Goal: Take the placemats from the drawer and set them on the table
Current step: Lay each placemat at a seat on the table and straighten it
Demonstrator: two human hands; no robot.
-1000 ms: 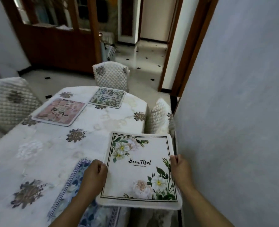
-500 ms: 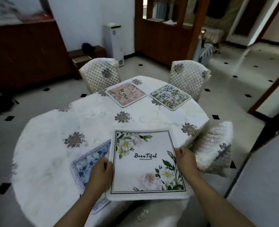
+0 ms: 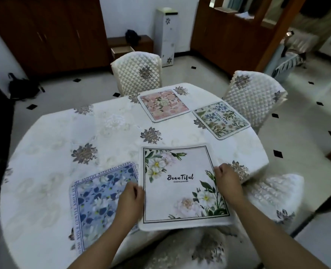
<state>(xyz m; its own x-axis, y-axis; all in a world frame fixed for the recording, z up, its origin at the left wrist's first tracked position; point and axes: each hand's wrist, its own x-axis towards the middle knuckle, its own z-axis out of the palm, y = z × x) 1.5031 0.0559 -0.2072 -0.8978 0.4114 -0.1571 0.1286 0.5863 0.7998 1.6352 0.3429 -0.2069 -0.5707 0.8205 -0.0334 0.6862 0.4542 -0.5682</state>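
While both hands grip it by opposite side edges, the white "Beautiful" placemat (image 3: pixel 178 183) sits at the near edge of the surface (image 3: pixel 50 152), its near border past the rim and its left edge overlapping the blue floral placemat (image 3: pixel 100 200). The left hand (image 3: pixel 129 200) pinches the left edge; the right hand (image 3: pixel 228 183) pinches the right edge. The mat is a soft, thick-looking square with rounded corners, a thin dark inner border and white flowers at two corners.

Four placemats show in all: this one, the blue one lying flat beside it, a pink floral placemat (image 3: pixel 163 104) and a green-and-blue floral placemat (image 3: pixel 222 120) at the far side, just beside each other.

The surface is rounded, under a cream tablecloth with grey-gold flower motifs. Four chairs in quilted cream covers ring it; two stand at the far side (image 3: pixel 137 71) (image 3: pixel 254 94). The floor (image 3: pixel 306 123) is pale tile with small black diamonds, and dark wooden cabinets (image 3: pixel 50 33) line the back wall.
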